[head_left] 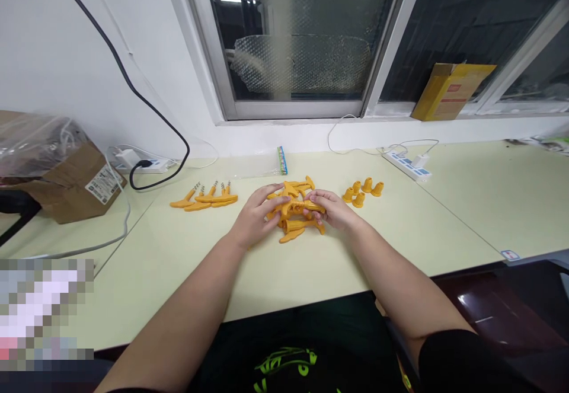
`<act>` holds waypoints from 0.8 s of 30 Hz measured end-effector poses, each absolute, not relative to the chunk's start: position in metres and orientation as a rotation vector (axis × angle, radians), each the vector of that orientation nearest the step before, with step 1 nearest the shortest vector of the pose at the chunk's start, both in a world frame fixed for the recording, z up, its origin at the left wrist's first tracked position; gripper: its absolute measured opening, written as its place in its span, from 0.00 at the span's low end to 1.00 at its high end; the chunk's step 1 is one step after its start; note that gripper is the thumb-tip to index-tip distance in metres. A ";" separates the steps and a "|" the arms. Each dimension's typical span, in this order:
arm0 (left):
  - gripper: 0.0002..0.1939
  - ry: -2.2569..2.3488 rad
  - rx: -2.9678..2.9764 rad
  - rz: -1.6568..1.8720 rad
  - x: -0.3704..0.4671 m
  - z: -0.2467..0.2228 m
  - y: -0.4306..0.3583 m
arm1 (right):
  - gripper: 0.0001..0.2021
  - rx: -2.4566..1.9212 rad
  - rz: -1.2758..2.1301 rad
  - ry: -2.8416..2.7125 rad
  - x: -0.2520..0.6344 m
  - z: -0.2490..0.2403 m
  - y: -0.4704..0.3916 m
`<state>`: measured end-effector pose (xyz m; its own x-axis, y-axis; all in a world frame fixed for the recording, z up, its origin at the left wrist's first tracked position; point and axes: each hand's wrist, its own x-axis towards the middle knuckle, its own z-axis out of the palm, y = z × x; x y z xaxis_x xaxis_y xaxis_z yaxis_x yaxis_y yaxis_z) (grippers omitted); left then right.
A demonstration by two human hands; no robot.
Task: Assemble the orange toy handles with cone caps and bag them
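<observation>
My left hand (pixel 262 212) and my right hand (pixel 332 208) close from either side on one orange-yellow plastic part (pixel 299 207) with a ribbed, rounded body. Fingers cover some of its outline. Under and around it lies a pile of similar plastic parts (pixel 297 226), some long and wing-shaped. Left of my left hand several T-shaped plastic handles (pixel 211 198) lie in a group, each ending in a metal spiral like a corkscrew's. To the right of my right hand stand several small bell-shaped plastic caps (pixel 359 194) of the same colour.
A clear plastic bag (pixel 262 163) lies behind the parts. Power strips (pixel 406 165) with cables rest along the wall. An open cardboard box (pixel 71 185) stands at left, near a hanging black cable (pixel 133 88). Another carton (pixel 453 92) leans against the window.
</observation>
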<state>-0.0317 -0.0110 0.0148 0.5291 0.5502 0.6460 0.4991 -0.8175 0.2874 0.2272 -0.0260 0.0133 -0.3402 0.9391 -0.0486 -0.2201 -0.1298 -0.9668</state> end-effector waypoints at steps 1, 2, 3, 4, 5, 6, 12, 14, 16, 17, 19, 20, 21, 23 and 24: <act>0.20 0.885 2.687 1.171 -0.030 0.015 -0.011 | 0.16 -0.902 1.661 -1.198 0.226 0.014 -0.027; 0.20 0.842 2.683 1.176 -0.029 0.016 -0.012 | 0.17 -0.903 1.693 -1.182 0.225 0.015 -0.028; 0.19 0.802 2.677 1.183 -0.028 0.016 -0.012 | 0.17 -0.909 1.721 -1.171 0.225 0.016 -0.029; 0.19 0.767 2.667 1.190 -0.028 0.017 -0.012 | 0.18 -0.915 1.745 -1.168 0.226 0.018 -0.030; 0.17 0.748 2.652 1.194 -0.028 0.017 -0.013 | 0.19 -0.918 1.760 -1.172 0.226 0.018 -0.030; 0.16 0.748 2.632 1.193 -0.029 0.017 -0.013 | 0.19 -0.916 1.766 -1.186 0.227 0.019 -0.030; 0.13 0.998 2.409 1.234 -0.032 0.015 -0.017 | 0.16 -0.883 1.403 -1.525 0.227 0.015 -0.031; 0.17 1.006 2.314 1.274 -0.032 0.013 -0.017 | 0.14 -0.884 1.219 -1.642 0.225 0.013 -0.033; 0.24 0.966 2.193 1.311 -0.031 0.010 -0.017 | 0.11 -0.859 1.039 -1.737 0.223 0.013 -0.034; 0.26 0.939 2.127 1.330 -0.030 0.010 -0.017 | 0.10 -0.843 0.938 -1.782 0.222 0.013 -0.034; 0.24 0.900 2.011 1.362 -0.028 0.009 -0.017 | 0.08 -0.810 0.729 -1.867 0.219 0.012 -0.034; 0.20 0.899 1.964 1.360 -0.027 0.010 -0.018 | 0.07 -0.793 0.632 -1.906 0.218 0.012 -0.034; 0.17 0.912 1.914 1.348 -0.026 0.011 -0.018 | 0.06 -0.777 0.542 -1.940 0.218 0.012 -0.033; 0.16 0.946 1.777 1.293 -0.025 0.015 -0.019 | 0.05 -0.747 0.392 -1.988 0.218 0.012 -0.032; 0.17 0.946 1.691 1.262 -0.025 0.016 -0.019 | 0.05 -0.734 0.332 -1.999 0.218 0.012 -0.032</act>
<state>-0.0249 -0.0186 0.0165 0.2207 0.9038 0.3667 0.0987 -0.3948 0.9135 0.2181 -0.0318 0.0121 -0.3715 0.6190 0.6919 0.3617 0.7829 -0.5062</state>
